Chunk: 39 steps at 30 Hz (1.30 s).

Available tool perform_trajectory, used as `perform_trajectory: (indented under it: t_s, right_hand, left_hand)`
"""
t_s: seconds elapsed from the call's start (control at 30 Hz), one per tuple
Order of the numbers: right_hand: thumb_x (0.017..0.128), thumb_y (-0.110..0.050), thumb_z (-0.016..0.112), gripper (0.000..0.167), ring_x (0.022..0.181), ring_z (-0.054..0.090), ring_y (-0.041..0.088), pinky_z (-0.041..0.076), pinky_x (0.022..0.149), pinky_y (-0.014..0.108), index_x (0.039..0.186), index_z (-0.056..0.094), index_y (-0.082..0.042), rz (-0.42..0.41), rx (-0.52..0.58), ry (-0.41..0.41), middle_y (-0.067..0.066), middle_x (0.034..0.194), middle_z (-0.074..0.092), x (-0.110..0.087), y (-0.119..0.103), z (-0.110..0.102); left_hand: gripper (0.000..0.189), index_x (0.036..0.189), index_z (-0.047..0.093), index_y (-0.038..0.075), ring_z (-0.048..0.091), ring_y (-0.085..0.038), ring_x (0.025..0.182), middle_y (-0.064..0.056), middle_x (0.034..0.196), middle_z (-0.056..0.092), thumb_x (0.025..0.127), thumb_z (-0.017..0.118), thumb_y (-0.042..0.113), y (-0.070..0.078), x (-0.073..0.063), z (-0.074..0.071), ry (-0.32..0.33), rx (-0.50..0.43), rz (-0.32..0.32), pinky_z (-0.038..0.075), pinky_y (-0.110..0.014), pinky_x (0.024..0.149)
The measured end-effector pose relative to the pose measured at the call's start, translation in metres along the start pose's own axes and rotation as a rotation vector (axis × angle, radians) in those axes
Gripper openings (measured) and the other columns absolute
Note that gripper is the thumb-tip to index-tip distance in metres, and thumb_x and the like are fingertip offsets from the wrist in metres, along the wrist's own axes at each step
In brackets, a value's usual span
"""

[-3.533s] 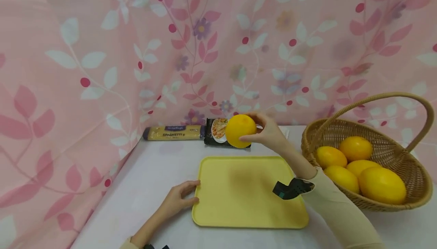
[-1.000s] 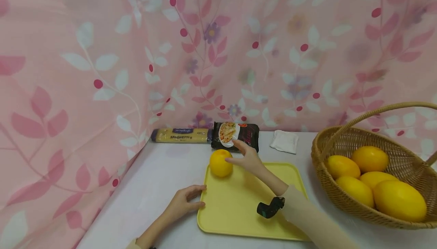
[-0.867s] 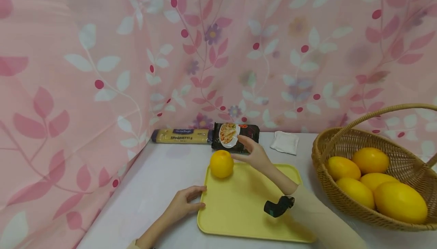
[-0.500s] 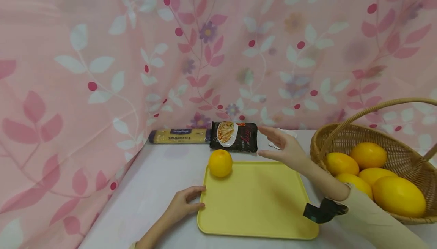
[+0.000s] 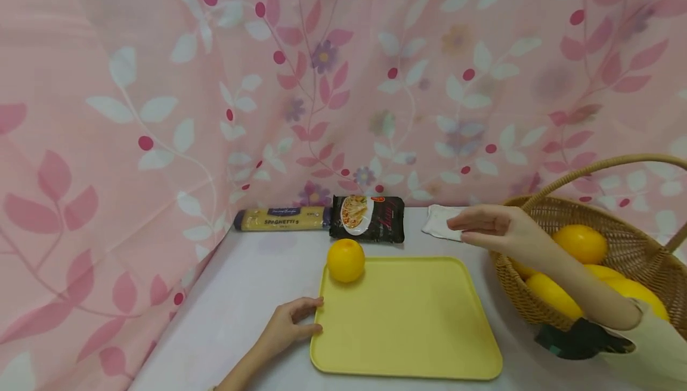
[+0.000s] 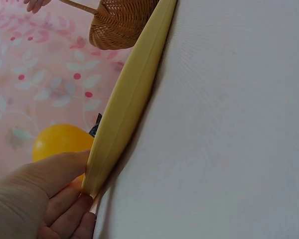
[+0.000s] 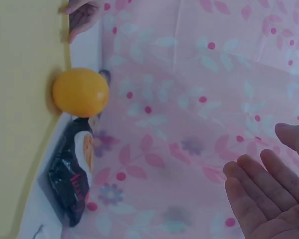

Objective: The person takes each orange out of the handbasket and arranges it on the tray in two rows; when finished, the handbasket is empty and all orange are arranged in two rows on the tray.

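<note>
My left hand (image 5: 284,326) is at the left side of the yellow tray (image 5: 408,319), its thumb and fingertips touching the rim. An orange (image 5: 346,261) rests at the tray's far left corner, overlapping the rim. My right hand (image 5: 507,230), empty, hovers beside the wicker basket (image 5: 517,295) with its fingers extended; its forearm covers part of the basket. Inside the basket lie several yellow-orange fruits (image 5: 582,243), some partly hidden. In the right wrist view the orange (image 7: 80,92) sits well away from the right hand's fingers (image 7: 244,196).
Along the back of the white table lie a spaghetti pack (image 5: 284,219), a black food packet (image 5: 376,218) and a white folded cloth (image 5: 440,221). Behind them hangs a pink floral curtain (image 5: 343,81). The basket's tall handle (image 5: 601,164) arches over its opening.
My right hand has set the orange on the tray's far left corner, let go, and moved right to the basket. My left hand has stayed at the tray's rim.
</note>
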State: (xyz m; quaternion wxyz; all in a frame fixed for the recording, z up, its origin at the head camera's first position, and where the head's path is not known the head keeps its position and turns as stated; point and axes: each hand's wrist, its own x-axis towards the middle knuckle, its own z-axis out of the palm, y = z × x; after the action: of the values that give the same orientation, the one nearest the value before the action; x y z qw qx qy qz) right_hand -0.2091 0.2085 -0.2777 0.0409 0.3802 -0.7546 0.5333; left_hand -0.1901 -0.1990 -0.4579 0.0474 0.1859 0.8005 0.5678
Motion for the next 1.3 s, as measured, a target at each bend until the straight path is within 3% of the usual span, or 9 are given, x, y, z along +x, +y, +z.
perform_trajectory:
  t_s: [0.17, 0.4, 0.5, 0.63, 0.77, 0.9, 1.03, 1.2, 1.3]
  right_hand:
    - [0.084, 0.014, 0.05, 0.025, 0.093, 0.059, 0.015, 0.051, 0.075, 0.022, 0.106, 0.058, 0.005, -0.029, -0.068, -0.001, 0.009, 0.103, 0.063, -0.017, -0.008, -0.03]
    - [0.08, 0.027, 0.041, 0.031, 0.093, 0.058, 0.021, 0.051, 0.077, 0.027, 0.103, 0.056, 0.013, -0.248, 0.119, -0.102, 0.02, 0.102, 0.06, -0.019, 0.012, -0.055]
    - [0.082, 0.024, 0.042, 0.029, 0.094, 0.058, 0.021, 0.05, 0.078, 0.025, 0.104, 0.056, 0.012, -0.171, 0.065, -0.076, 0.019, 0.102, 0.06, -0.024, 0.016, -0.065]
    - [0.088, 0.014, 0.042, 0.025, 0.096, 0.057, 0.016, 0.046, 0.081, 0.017, 0.105, 0.058, 0.007, 0.012, -0.111, 0.024, 0.013, 0.104, 0.061, -0.037, 0.014, -0.08]
    - [0.09, 0.01, 0.043, 0.022, 0.093, 0.058, 0.012, 0.044, 0.081, 0.012, 0.104, 0.059, 0.004, 0.081, -0.246, 0.107, 0.009, 0.1, 0.063, -0.045, 0.018, -0.09]
    - [0.092, 0.003, 0.044, 0.02, 0.089, 0.06, 0.011, 0.045, 0.078, 0.011, 0.105, 0.059, 0.004, 0.167, -0.278, 0.177, 0.005, 0.098, 0.065, -0.05, 0.025, -0.1]
    - [0.094, -0.008, 0.046, 0.022, 0.091, 0.058, 0.005, 0.044, 0.077, 0.009, 0.109, 0.057, 0.003, 0.253, -0.278, 0.238, 0.001, 0.101, 0.064, -0.05, 0.031, -0.111]
    - [0.094, -0.014, 0.047, 0.028, 0.094, 0.055, 0.0, 0.042, 0.078, 0.006, 0.116, 0.053, 0.003, 0.311, -0.282, 0.256, -0.004, 0.105, 0.062, -0.052, 0.041, -0.124]
    - [0.094, -0.019, 0.048, 0.032, 0.101, 0.048, -0.005, 0.036, 0.085, 0.005, 0.122, 0.051, -0.003, 0.396, -0.316, 0.267, -0.011, 0.108, 0.059, -0.06, 0.047, -0.132]
  left_hand:
    - [0.044, 0.11, 0.058, -0.003, 0.052, -0.025, 0.108, -0.016, 0.117, 0.055, 0.071, 0.075, 0.011, 0.001, 0.001, 0.0, -0.001, 0.013, 0.018, 0.042, -0.026, 0.091]
    - [0.044, 0.111, 0.058, -0.003, 0.051, -0.026, 0.109, -0.016, 0.118, 0.055, 0.072, 0.075, 0.009, 0.002, 0.001, -0.013, 0.024, 0.033, 0.029, 0.041, -0.027, 0.092]
    - [0.044, 0.111, 0.057, -0.006, 0.05, -0.029, 0.11, -0.019, 0.119, 0.053, 0.073, 0.074, 0.007, 0.014, -0.004, -0.012, 0.011, 0.023, -0.003, 0.04, -0.029, 0.093]
    - [0.042, 0.11, 0.056, -0.009, 0.049, -0.033, 0.109, -0.022, 0.118, 0.052, 0.073, 0.072, 0.003, 0.021, -0.006, -0.008, -0.004, 0.012, -0.016, 0.04, -0.033, 0.093]
    - [0.043, 0.111, 0.057, -0.005, 0.05, -0.029, 0.109, -0.017, 0.118, 0.054, 0.073, 0.074, 0.007, 0.004, -0.006, -0.006, 0.002, 0.026, -0.007, 0.041, -0.031, 0.093]
    - [0.044, 0.111, 0.058, -0.002, 0.051, -0.026, 0.109, -0.014, 0.119, 0.055, 0.072, 0.075, 0.01, -0.001, -0.005, -0.007, 0.013, 0.039, 0.001, 0.041, -0.029, 0.093]
    - [0.043, 0.11, 0.058, -0.004, 0.051, -0.028, 0.108, -0.016, 0.118, 0.055, 0.072, 0.074, 0.007, 0.004, -0.006, -0.008, 0.013, 0.056, 0.006, 0.041, -0.03, 0.092]
    - [0.041, 0.109, 0.057, -0.009, 0.05, -0.035, 0.108, -0.023, 0.117, 0.053, 0.073, 0.072, 0.001, 0.014, -0.009, -0.007, -0.003, 0.024, 0.001, 0.041, -0.036, 0.092]
    - [0.042, 0.11, 0.057, -0.007, 0.05, -0.031, 0.109, -0.02, 0.118, 0.053, 0.073, 0.073, 0.005, 0.008, -0.008, -0.003, -0.015, 0.015, -0.005, 0.041, -0.033, 0.093]
